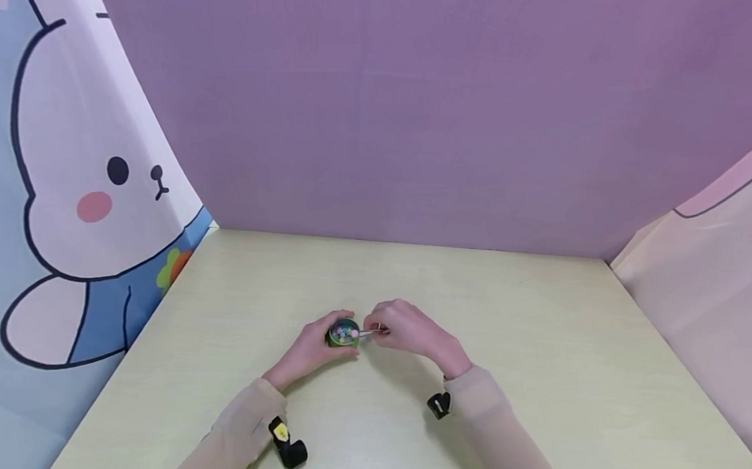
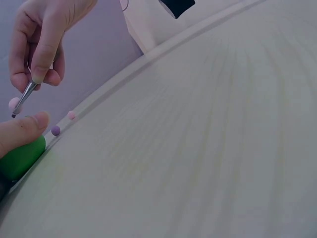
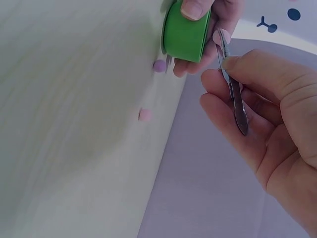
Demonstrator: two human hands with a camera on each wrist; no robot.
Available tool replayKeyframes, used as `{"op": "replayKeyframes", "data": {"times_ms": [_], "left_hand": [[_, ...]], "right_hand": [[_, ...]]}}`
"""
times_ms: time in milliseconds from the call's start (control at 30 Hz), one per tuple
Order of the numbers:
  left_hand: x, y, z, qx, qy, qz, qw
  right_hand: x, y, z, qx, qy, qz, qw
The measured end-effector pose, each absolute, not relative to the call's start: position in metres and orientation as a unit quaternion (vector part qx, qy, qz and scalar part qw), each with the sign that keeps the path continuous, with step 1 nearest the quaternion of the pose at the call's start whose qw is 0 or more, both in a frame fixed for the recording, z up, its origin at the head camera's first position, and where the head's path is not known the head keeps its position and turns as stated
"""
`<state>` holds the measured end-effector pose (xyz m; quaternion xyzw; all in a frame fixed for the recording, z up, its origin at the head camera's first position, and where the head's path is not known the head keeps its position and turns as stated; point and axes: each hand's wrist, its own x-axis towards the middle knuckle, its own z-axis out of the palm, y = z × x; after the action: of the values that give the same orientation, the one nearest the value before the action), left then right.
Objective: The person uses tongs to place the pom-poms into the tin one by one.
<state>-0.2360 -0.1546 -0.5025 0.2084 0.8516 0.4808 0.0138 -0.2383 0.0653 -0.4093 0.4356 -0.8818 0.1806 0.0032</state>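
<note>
My left hand grips a small round green container, thumb on one side and fingers on the other. Several small coloured balls fill its open top in the head view. Between thumb and fingers, my right hand pinches metal tweezers. A pale pink ball is at the tweezers' tips, close to the container's rim. On the table beside the container lie a purple ball and a small pink ball, both outside either hand's hold.
The pale wooden table extends around both hands. A purple curtain hangs along its back edge, with a cartoon-printed cloth at the left and a pink-white cloth at the right. Black wrist-worn devices sit at both sleeves.
</note>
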Motion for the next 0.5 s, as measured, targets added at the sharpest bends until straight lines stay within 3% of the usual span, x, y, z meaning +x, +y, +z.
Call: {"op": "replayKeyframes", "data": {"times_ms": [500], "left_hand": [[-0.2369,-0.1534,-0.5034,0.212,0.851,0.481,0.012]], "right_hand": [[-0.2401,0.0641,-0.4106,0.430,-0.887,0.169,-0.002]]}}
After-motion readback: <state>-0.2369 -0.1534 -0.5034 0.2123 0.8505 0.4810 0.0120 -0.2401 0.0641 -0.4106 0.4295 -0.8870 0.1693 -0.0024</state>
